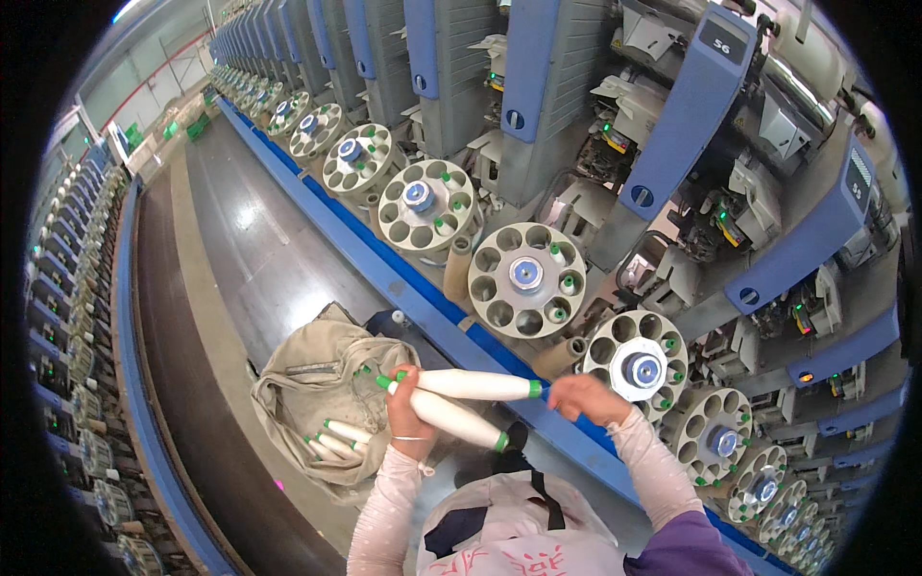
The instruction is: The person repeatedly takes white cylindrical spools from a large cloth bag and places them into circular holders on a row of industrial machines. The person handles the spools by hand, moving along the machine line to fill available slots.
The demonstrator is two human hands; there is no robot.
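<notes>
The left hand is closed around two white yarn bobbins near their green-tipped left ends, gripping both at once. The upper bobbin lies nearly level, running to the right, where its green end cap meets the right hand. That hand is curled at the cap, fingers bent over the end; whether it truly grips the cap or only touches it cannot be told. The lower bobbin slants down to the right and ends in a green cap just above the person's chest, free of the right hand.

Below and left of the left hand hangs a beige cloth bag, its mouth open, with several more white bobbins with green tips lying inside. The bag sits over the dark polished floor of the aisle.

Just beyond the right hand stands a round grey magazine with a ring of pockets, some holding green-tipped bobbins, and a blue hub. A similar magazine is up and left of it, and more follow along the blue rail of the winding machine, receding toward the far end of the hall. Blue-fronted machine units rise above the magazines. A second machine row lines the aisle's left side.
</notes>
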